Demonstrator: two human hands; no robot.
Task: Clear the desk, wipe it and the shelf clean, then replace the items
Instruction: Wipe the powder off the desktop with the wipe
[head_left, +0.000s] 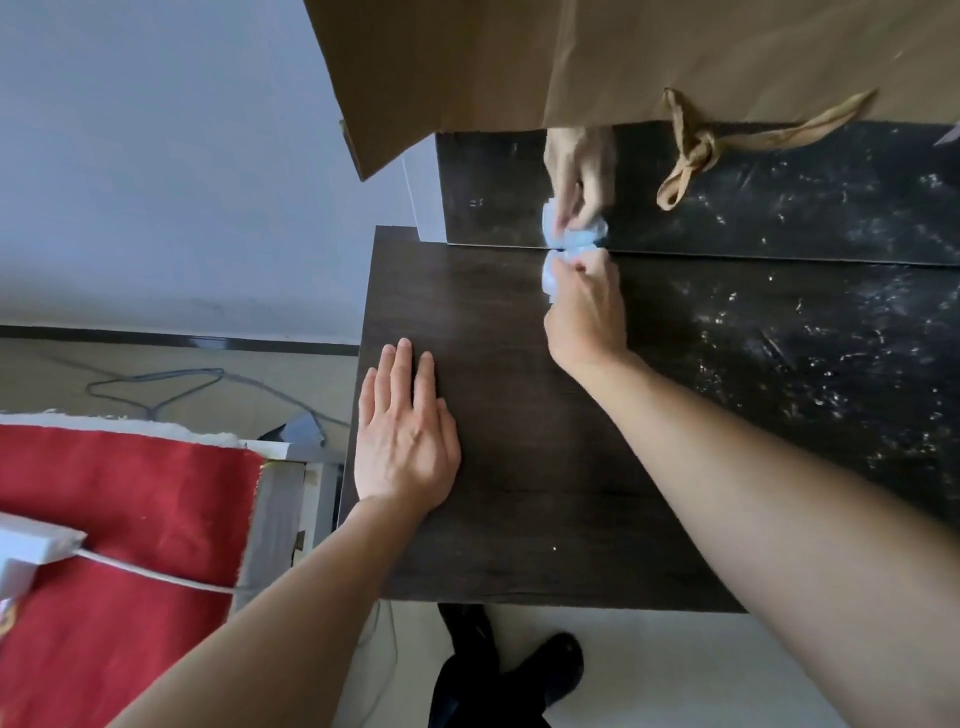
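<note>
I have the right hand (584, 312) bunched round a pale blue wipe (549, 278), fingers (582, 270) curled tight on it and pressing it down where the worktop (519, 519) meets the glossy back panel (779, 197). The panel mirrors the hand and wipe just beyond. I judge the grip is a fist rather than a flat palm so the wad can be driven into that seam, where grime collects. Left of the wipe and nearer me, the left hand (405, 441) lies flat on the worktop with straight fingers and holds nothing. I read it as a brace that steadies me while I lean in. Right of the wipe the surface is speckled with pale dust (831, 338), while the stretch left of the wipe looks plain dark, so I take the wiping to be partway across and heading right. Above the wipe a brown paper bag (623, 52) hangs over the panel, its knotted handle (696, 145) dangling. I cannot tell what it rests on, and it may hamper a sweep along the top. Far left of the wipe, off the worktop, lies red fabric (130, 493).
</note>
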